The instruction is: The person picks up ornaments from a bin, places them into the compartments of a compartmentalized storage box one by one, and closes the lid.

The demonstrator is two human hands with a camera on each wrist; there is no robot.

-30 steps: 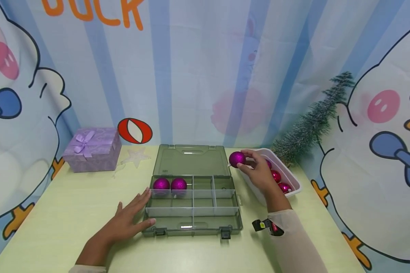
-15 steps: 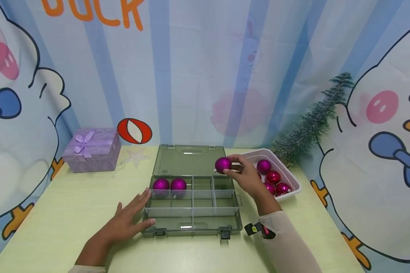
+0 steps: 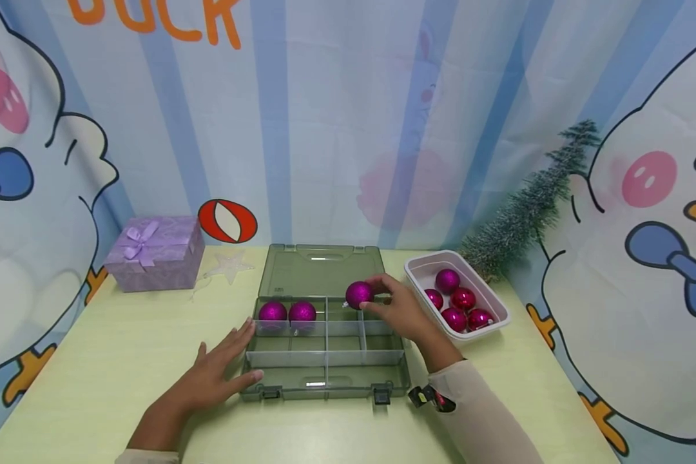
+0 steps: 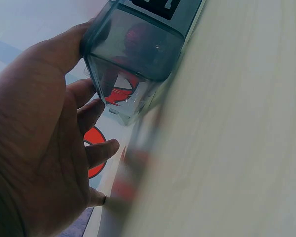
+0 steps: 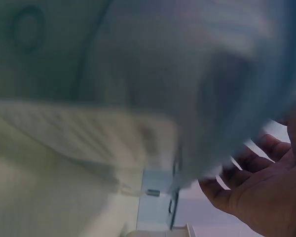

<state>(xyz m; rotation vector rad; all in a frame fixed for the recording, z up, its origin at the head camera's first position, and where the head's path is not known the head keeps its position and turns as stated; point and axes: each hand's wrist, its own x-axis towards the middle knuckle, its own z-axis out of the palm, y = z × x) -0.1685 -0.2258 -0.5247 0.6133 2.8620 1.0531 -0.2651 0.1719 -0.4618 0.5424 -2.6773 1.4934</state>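
Observation:
My right hand (image 3: 399,310) pinches a purple glitter Christmas ball (image 3: 359,295) by its right side, over the back row of a green see-through compartment box (image 3: 287,376). Two similar balls, one (image 3: 273,312) beside the other (image 3: 303,314), sit in the box's back left compartment. Along the box's left side rests my left hand (image 3: 214,370), fingers spread and thumb at the front left corner. The left wrist view has that hand (image 4: 49,133) against the box's clear wall (image 4: 133,47). In the right wrist view the blurred box hides the ball from the hand (image 5: 271,190).
A white tub (image 3: 501,317) with several purple and red balls stands right of the box. The box's lid (image 3: 319,274) lies open backward. At the back left are a purple gift box (image 3: 156,258) and a pale star (image 3: 231,265); a small frosted tree (image 3: 522,206) leans at the back right.
My right hand has carried the purple ball leftward and lower, from beside the white tub to over the box's back row. The left hand has stayed in place.

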